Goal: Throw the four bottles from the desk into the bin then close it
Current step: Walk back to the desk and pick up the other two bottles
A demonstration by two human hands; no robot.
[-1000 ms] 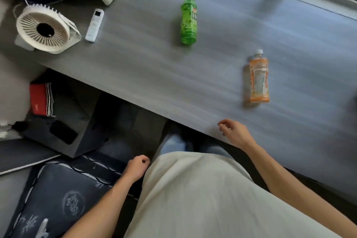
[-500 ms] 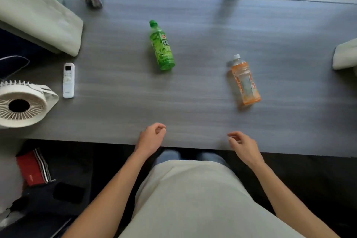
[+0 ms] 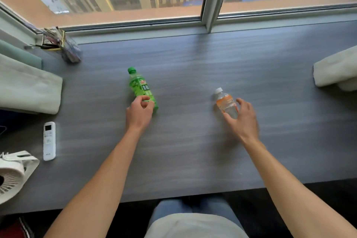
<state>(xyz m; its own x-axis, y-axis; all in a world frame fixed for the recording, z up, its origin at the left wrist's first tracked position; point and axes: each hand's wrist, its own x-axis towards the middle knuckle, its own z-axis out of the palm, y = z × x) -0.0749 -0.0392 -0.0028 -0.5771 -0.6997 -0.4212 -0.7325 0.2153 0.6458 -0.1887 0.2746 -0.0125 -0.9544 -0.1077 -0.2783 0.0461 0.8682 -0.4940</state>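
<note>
Left hand (image 3: pixel 139 112) grip half-curled, thumb and fingers just touching lower end of green bottle (image 3: pixel 142 88), not yet wrapped. Right hand (image 3: pixel 242 116) grip spread wide around clear base of orange bottle (image 3: pixel 226 103), contact unclear through blur. Both bottles lie on grey worktop (image 3: pixel 193 150), well apart, caps toward window. Advice: wrap each body mid-length before lifting; round sides likely roll. Bin not in view; only two bottles seen.

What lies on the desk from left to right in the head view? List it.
Fan → remote → green bottle → orange bottle → folded cloth.
</note>
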